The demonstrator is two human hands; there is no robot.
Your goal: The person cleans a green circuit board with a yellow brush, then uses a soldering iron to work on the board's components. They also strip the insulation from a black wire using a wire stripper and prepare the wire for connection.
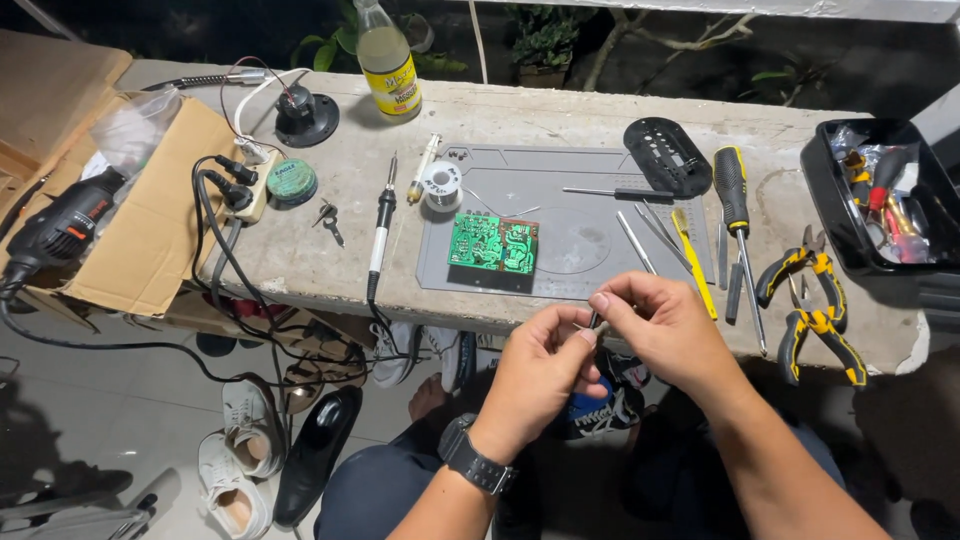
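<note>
— What were the hands doing?
— Both the left hand (540, 372) and right hand (655, 325) pinched a thin wire (590, 322) between fingertips, just off the near edge of the grey work mat (590, 175).
— Any risk?
— I'd judge the wire could slip and drop among the shoes (240, 440) below, since nothing lay under it.
</note>
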